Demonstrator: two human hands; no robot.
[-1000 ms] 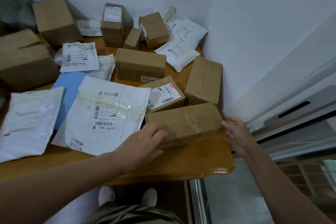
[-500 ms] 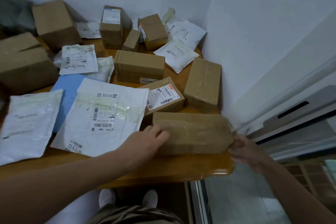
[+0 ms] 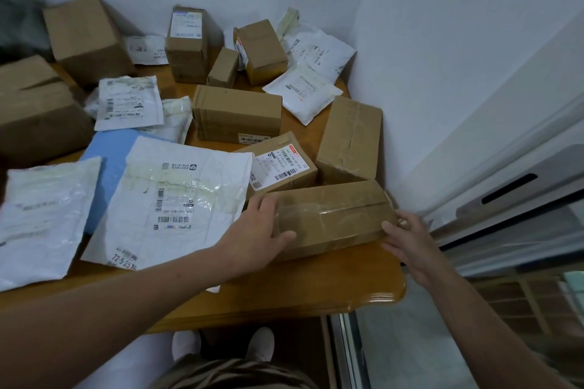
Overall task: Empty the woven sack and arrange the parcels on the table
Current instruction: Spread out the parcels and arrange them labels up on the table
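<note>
A person stands at a wooden table (image 3: pixel 347 287) crowded with parcels. Both hands hold one long brown box (image 3: pixel 331 218) wrapped in clear tape. It lies flat at about five o'clock on the tabletop, near the rounded front corner. The left hand (image 3: pixel 262 230) grips its left end, fingers over the top and thumb on the near face. The right hand (image 3: pixel 407 240) clasps the right end, thumb on top. Holding both ends seems meant to square the box into the gap beside its neighbours. A small labelled box (image 3: pixel 278 164) sits just behind at eleven o'clock and a taped box (image 3: pixel 349 139) at one o'clock. A large white mailer (image 3: pixel 177 199) lies at nine o'clock. The woven sack is not in sight. The glossy orange-brown table sits in a corner of pale walls (image 3: pixel 458 41), with a sliding door frame (image 3: pixel 521 199) at three o'clock.
</note>
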